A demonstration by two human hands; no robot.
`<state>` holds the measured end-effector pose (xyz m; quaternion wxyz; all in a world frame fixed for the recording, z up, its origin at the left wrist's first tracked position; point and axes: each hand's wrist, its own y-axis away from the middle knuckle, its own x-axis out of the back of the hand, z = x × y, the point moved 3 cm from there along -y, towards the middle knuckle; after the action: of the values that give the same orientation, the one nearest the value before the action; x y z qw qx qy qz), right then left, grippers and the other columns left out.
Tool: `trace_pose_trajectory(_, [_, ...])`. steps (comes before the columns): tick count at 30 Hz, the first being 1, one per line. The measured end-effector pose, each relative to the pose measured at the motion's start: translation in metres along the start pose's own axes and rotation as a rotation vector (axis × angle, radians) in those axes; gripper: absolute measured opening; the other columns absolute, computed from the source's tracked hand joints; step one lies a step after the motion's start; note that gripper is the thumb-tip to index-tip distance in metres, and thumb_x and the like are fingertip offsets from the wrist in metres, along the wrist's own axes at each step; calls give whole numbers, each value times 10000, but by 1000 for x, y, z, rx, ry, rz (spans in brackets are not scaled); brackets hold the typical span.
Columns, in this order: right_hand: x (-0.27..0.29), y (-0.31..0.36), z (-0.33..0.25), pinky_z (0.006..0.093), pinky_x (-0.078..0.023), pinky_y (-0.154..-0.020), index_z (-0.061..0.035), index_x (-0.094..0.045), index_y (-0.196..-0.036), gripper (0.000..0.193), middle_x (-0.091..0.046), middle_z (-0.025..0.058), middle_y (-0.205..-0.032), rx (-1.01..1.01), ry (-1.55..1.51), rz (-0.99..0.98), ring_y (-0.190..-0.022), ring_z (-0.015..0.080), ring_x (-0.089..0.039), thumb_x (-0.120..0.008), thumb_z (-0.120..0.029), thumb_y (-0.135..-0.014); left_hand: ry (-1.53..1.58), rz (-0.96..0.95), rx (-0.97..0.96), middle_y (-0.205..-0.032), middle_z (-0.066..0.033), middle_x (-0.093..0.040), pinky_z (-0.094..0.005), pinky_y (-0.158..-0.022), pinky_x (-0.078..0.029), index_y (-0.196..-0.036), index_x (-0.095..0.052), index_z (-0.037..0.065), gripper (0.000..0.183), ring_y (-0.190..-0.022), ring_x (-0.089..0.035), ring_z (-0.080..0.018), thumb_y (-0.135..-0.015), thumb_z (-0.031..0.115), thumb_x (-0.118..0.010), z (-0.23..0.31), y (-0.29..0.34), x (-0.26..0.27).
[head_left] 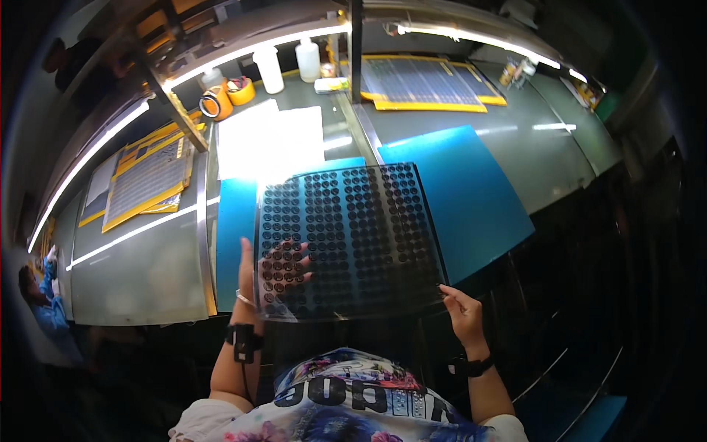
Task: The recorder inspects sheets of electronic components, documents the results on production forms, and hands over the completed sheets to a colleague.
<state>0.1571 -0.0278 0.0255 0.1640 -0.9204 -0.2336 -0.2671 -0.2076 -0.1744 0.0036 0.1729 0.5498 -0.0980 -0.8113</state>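
Observation:
A thin, see-through sheet (379, 221) with rows of dark round shapes is held up in front of me, tilted over the near edge of the bench. My left hand (258, 269) supports its left side. The fingers spread behind the sheet and show through it, while the thumb stands outside the left edge. At the lower right corner, the fingers of my right hand (462, 313) pinch the sheet's edge. Blue boards (464, 199) lie on the bench beyond and beside the sheet. Bright white paper (272, 140) lies past its far edge.
Yellow-edged panels (151, 180) lie at left, and more yellow-edged panels (423, 85) at the back. Orange tape rolls (216, 103) and white bottles (269, 70) stand under a lit shelf. A post (356, 51) rises behind. Another person (48, 302) is at far left.

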Motion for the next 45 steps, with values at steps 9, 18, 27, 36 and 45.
trace_pose_trajectory(9, [-41, 27, 11, 312, -543, -763, 51, -485, -1183, 267, -637, 149, -978, -522, -735, -18, -852, 223, -658, -386, -73, -968, -548, 303, -24, -1212, -169, -544, -404, -788, -546, -1335, -375, 75, 380, -1045, -602, -334, -973, 179, -423, 32, 51, 39])
trace_pose_trajectory(18, [-55, 30, 22, 263, -538, -621, 45, -560, -971, 157, -660, 145, -810, -660, -702, -63, -701, 189, -666, -536, -101, -919, -678, 311, -137, -1130, -148, -596, -328, -732, -539, -1326, -370, 53, 400, -940, -644, -238, -953, 152, -475, 34, 66, 38])
trace_pose_trajectory(27, [-72, 31, 5, 236, -498, -534, 27, -576, -881, 138, -660, 105, -737, -670, -556, -146, -610, 134, -635, -564, -108, -904, -1100, 455, -42, -862, -120, -656, -195, -377, -441, -1286, -361, 13, 430, -631, -651, -133, -907, 106, -541, 29, 127, 49])
trace_pose_trajectory(36, [-87, 33, -5, 260, -417, -464, 7, -530, -803, 160, -578, 54, -597, -215, 99, -53, -503, 100, -550, -548, -114, -906, -1103, 606, -91, -761, -74, -616, -191, -365, -415, -1231, -422, 21, 371, -554, -580, -84, -898, 87, -571, 25, 143, 52])
trace_pose_trajectory(45, [-96, -15, -47, 205, -446, -520, 3, -556, -838, 129, -601, 30, -657, -422, -488, -115, -564, 73, -567, -562, -105, -908, -1164, 664, -723, -745, -22, -604, -163, -392, -321, -1056, -573, 11, 183, -535, -493, -20, -877, 36, -601, 63, 131, 80])
